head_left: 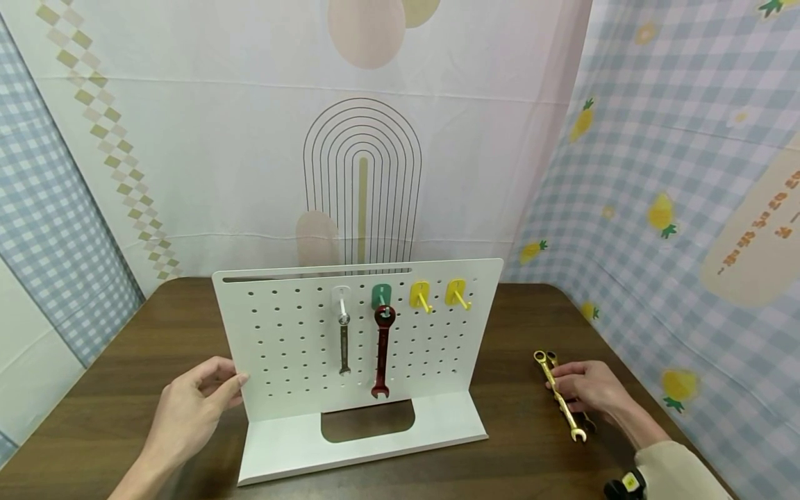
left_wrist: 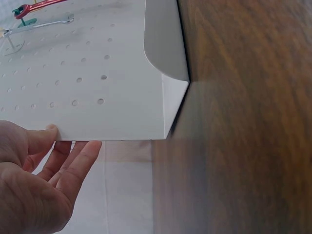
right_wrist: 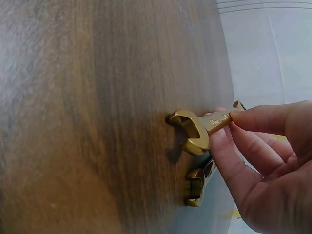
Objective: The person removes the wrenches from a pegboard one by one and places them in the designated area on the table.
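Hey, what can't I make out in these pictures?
Right wrist view: lower gold metal wrench, shaft mostly hidden behind the right hand's fingers.
Right wrist view: upper gold metal wrench, lettering too small and blurred.
Left wrist view: red metal wrench, cut off by top edge.
Head view: black-and-yellow object, cut off by bottom edge.

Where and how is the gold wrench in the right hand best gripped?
Probably by the shaft of the gold wrench, pinched from the person's right, as the right hand does: the shaft is slim and straight, and this leaves the ring end and open end free.
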The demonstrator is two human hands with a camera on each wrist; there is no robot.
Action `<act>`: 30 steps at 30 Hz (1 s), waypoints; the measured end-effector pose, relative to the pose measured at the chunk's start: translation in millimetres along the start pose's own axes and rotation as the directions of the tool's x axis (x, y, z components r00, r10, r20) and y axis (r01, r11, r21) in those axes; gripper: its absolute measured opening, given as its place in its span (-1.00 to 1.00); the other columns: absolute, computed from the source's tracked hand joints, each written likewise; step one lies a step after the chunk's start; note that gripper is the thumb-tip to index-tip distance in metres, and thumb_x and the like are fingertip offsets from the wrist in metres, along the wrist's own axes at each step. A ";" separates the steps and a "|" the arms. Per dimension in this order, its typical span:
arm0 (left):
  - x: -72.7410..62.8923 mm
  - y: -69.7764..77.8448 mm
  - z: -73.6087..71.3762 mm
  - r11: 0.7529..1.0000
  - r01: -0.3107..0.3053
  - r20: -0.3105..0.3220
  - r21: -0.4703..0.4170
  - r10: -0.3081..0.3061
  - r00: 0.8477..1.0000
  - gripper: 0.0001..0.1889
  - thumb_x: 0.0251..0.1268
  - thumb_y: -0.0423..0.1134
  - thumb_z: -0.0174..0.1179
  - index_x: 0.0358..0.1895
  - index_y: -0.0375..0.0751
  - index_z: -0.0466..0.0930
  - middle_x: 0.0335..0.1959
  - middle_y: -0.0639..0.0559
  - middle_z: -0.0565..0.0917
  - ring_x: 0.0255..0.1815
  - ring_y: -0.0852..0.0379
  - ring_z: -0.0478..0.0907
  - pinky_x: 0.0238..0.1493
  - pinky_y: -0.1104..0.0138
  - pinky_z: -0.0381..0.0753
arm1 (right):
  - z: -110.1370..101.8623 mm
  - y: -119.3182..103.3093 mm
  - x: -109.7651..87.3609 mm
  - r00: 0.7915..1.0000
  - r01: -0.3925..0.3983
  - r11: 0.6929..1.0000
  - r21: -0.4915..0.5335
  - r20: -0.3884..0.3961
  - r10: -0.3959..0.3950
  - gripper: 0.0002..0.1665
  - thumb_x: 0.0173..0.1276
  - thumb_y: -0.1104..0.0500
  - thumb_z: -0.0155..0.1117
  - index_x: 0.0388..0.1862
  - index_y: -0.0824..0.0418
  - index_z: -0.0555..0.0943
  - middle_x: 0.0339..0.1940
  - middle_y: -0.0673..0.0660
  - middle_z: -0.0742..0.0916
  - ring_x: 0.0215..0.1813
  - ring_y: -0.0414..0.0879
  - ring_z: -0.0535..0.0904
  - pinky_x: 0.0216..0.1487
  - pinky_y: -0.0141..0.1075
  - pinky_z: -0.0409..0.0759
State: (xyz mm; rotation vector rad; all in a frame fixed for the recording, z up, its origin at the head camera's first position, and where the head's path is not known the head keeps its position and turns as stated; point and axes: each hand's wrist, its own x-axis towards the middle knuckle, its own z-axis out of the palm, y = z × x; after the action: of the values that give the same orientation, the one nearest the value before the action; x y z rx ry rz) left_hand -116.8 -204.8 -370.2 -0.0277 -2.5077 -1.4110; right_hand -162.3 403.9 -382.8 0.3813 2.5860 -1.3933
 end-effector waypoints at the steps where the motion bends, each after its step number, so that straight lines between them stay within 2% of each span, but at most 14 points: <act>1: 0.0 0.0 0.0 1.000 0.000 0.000 0.000 0.000 1.000 -0.88 0.47 -0.28 0.37 -0.14 -0.28 0.68 -0.21 -0.09 0.78 -0.35 0.45 0.75 -0.29 0.47 0.86 | 0.1 -0.1 0.1 1.000 -0.002 1.000 0.000 -0.002 0.002 -0.53 0.49 0.29 0.32 0.27 0.55 0.56 -0.16 0.15 0.86 -0.20 -0.13 0.76 -0.26 -0.19 0.89; 15: 0.4 0.0 -0.1 1.000 -0.003 -0.004 0.000 0.003 1.000 -0.88 0.47 -0.28 0.38 -0.14 -0.28 0.69 -0.23 -0.07 0.77 -0.35 0.45 0.75 -0.29 0.47 0.86 | -0.9 1.0 -0.2 0.999 0.023 1.000 0.014 -0.031 -0.023 -0.57 0.43 0.36 0.29 0.21 0.57 0.59 -0.22 0.16 0.86 -0.27 -0.13 0.74 -0.34 -0.20 0.87; 30: 0.1 0.5 -0.2 1.000 -0.004 -0.007 0.002 0.004 1.000 -0.87 0.46 -0.27 0.38 -0.15 -0.28 0.68 -0.25 -0.05 0.77 -0.36 0.45 0.75 -0.30 0.49 0.86 | 0.8 1.8 0.7 0.997 0.045 0.999 -0.005 -0.055 -0.045 -0.58 0.41 0.36 0.32 0.19 0.56 0.61 -0.23 0.14 0.84 -0.27 -0.11 0.75 -0.30 -0.18 0.88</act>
State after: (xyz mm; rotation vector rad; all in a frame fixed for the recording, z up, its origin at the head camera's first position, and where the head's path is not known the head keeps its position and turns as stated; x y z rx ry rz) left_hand -116.8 -204.7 -369.7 -0.0268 -2.5021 -1.4045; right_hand -162.3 404.2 -384.9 0.3679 2.6569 -1.4112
